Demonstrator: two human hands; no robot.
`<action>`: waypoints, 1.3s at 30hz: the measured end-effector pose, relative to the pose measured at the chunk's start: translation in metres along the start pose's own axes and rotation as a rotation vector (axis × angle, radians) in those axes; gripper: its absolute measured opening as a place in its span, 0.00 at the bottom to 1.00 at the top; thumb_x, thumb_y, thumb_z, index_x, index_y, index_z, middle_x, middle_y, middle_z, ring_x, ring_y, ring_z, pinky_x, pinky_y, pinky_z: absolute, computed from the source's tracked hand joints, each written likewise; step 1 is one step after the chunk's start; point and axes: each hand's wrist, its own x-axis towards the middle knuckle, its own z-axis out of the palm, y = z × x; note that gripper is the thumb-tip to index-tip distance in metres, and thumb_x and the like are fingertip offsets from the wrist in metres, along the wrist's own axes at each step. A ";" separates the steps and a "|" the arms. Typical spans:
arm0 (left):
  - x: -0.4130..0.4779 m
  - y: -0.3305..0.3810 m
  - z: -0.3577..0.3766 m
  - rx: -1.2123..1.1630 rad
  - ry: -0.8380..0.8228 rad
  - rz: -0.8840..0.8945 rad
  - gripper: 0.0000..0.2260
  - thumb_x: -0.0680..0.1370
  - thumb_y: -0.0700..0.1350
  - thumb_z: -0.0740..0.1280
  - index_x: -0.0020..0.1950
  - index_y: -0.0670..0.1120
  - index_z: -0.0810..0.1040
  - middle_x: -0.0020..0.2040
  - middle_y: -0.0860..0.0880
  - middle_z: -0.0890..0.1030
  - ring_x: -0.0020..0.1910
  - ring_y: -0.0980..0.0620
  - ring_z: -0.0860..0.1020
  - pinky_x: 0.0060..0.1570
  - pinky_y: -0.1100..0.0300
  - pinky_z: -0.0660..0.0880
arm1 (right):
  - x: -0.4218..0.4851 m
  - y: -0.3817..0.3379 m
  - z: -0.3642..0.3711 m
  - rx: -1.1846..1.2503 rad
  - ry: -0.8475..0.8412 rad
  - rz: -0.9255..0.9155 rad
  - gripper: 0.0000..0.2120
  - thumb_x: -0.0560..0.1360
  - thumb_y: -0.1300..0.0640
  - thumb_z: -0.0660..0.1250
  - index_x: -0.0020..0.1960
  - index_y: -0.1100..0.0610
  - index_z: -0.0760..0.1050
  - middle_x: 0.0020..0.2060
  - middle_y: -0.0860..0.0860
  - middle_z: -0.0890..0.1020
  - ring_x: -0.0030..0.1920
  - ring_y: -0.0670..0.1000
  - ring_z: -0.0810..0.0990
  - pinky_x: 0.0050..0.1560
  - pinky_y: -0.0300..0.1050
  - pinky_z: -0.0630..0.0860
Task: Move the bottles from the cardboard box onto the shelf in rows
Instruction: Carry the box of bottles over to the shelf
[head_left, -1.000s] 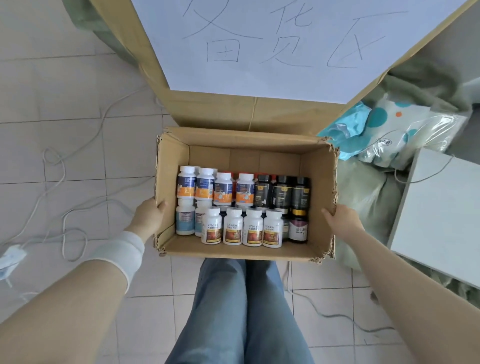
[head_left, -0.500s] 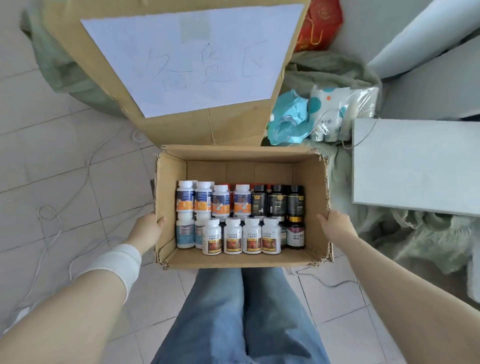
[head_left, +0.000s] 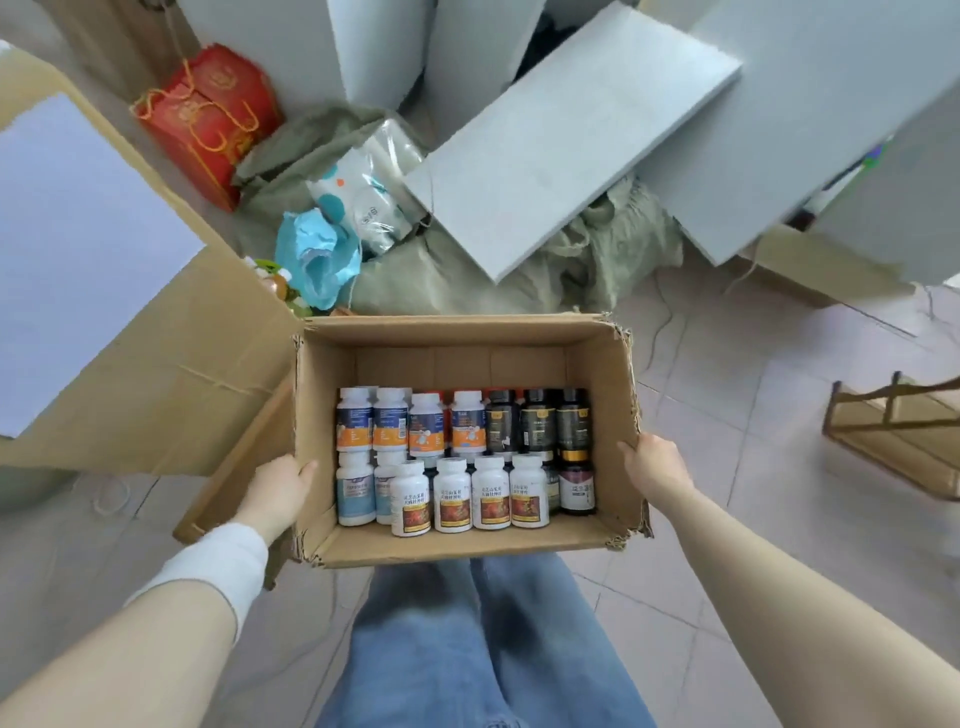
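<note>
An open cardboard box (head_left: 457, 335) is held in front of me above my legs. Inside it stand several bottles: white ones with orange labels (head_left: 390, 427) in the back row, black ones (head_left: 537, 421) at the back right, and white ones with red labels (head_left: 453, 496) in front. My left hand (head_left: 278, 488) grips the box's left wall. My right hand (head_left: 655, 467) grips its right wall. A wooden shelf (head_left: 898, 431) shows at the right edge, partly cut off.
A large cardboard box with a white paper sheet (head_left: 78, 249) stands at left. A red gift box (head_left: 208, 119), plastic bags (head_left: 363, 192), green sacking and grey boards (head_left: 561, 161) lie behind. Tiled floor (head_left: 753, 395) spreads right, with thin cables on it.
The view has swung to the right with the box carried in both hands. The large box with the paper sheet slid left, and the wooden shelf came into view at the right.
</note>
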 end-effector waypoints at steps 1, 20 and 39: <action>-0.002 0.015 0.004 0.039 -0.012 0.043 0.18 0.82 0.45 0.56 0.56 0.31 0.74 0.55 0.33 0.77 0.57 0.36 0.75 0.54 0.52 0.70 | -0.007 0.024 0.002 0.050 0.000 0.055 0.17 0.80 0.53 0.55 0.60 0.65 0.72 0.55 0.64 0.78 0.55 0.63 0.77 0.52 0.51 0.74; -0.174 0.368 0.253 0.614 -0.195 0.658 0.15 0.82 0.44 0.57 0.60 0.35 0.75 0.58 0.36 0.78 0.58 0.39 0.76 0.56 0.54 0.71 | -0.098 0.491 0.050 0.581 -0.005 0.689 0.20 0.80 0.50 0.55 0.62 0.65 0.70 0.59 0.63 0.77 0.60 0.63 0.75 0.56 0.50 0.72; -0.270 0.765 0.462 0.805 -0.310 0.904 0.13 0.81 0.43 0.55 0.55 0.37 0.76 0.53 0.38 0.79 0.46 0.45 0.73 0.49 0.56 0.71 | 0.006 0.771 -0.096 0.772 0.073 1.010 0.20 0.80 0.50 0.56 0.58 0.67 0.73 0.55 0.64 0.79 0.55 0.62 0.77 0.54 0.50 0.73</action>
